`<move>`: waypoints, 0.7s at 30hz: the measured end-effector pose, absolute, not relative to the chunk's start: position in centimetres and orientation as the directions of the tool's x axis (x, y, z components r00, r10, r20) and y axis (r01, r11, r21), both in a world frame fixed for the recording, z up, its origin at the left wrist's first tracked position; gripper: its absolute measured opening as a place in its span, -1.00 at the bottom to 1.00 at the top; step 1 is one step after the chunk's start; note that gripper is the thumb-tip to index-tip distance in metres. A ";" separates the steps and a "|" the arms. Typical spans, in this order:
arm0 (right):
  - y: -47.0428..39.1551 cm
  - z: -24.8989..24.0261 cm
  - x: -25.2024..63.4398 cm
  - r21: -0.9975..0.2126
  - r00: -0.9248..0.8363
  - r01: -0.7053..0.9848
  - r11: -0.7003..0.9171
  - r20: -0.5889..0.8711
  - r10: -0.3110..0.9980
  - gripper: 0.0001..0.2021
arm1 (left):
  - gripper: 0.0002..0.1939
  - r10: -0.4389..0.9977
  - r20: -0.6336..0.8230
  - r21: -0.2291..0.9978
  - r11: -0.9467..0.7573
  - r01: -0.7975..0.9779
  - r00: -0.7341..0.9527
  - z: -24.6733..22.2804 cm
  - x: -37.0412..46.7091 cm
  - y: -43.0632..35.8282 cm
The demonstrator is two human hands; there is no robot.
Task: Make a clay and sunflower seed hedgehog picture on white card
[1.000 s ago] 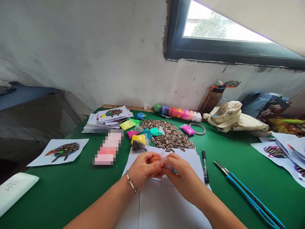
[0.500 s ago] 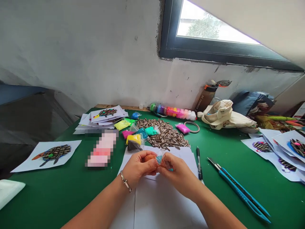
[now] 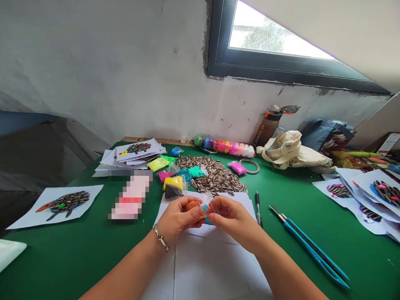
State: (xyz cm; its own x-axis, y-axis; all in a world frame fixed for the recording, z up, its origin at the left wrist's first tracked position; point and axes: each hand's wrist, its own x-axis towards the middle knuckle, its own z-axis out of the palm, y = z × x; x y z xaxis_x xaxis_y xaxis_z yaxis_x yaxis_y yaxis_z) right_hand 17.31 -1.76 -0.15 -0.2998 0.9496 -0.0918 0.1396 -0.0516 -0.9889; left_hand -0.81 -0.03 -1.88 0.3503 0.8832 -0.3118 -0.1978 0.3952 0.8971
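Note:
My left hand (image 3: 184,214), with a metal bracelet at the wrist, is closed on a small clear plastic bag of orange modelling clay (image 3: 192,205). Thumb and fingers of my right hand (image 3: 229,214) pinch the bag's clear end. Something light blue (image 3: 208,220) shows between the hands; I cannot tell whether it is in the same bag. Both hands are over white paper (image 3: 203,258). Just beyond them lie small bags of yellow clay (image 3: 174,182) and black clay (image 3: 173,191), beside a heap of striped sunflower seeds (image 3: 215,175).
To the right lie a black pen (image 3: 258,208), a blue cutter knife with its blade showing (image 3: 309,246), and papers with seed pictures (image 3: 375,196). On the left are a seed-fish picture (image 3: 62,204) and a paper stack (image 3: 134,152). A bottle (image 3: 267,127) and cloth bag (image 3: 290,150) stand behind.
My right hand's fingers have shifted slightly on the bag's end, and more of the light blue shows below. The whole view has moved a little; the left hand keeps its hold.

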 end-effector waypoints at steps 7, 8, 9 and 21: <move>-1.5 -0.4 17.6 -0.950 -0.304 -0.124 -0.286 -0.239 0.922 -0.65 | -0.51 0.890 -0.336 0.901 0.399 -0.168 0.309 -2.1 -0.5 0.0; -1.5 -0.5 17.6 -0.941 -0.303 -0.152 -0.301 -0.246 0.921 -0.64 | -0.51 0.891 -0.338 0.903 0.397 -0.162 0.302 -2.1 -0.5 0.0; -1.4 -0.6 17.6 -0.935 -0.299 -0.170 -0.312 -0.253 0.920 -0.63 | -0.51 0.892 -0.338 0.905 0.395 -0.155 0.299 -2.1 -0.5 0.0; -0.7 -0.7 18.4 -0.915 -0.143 -0.300 -0.271 -0.238 0.961 -0.75 | -0.49 0.913 -0.338 0.888 0.390 -0.243 0.228 -2.0 -0.9 0.4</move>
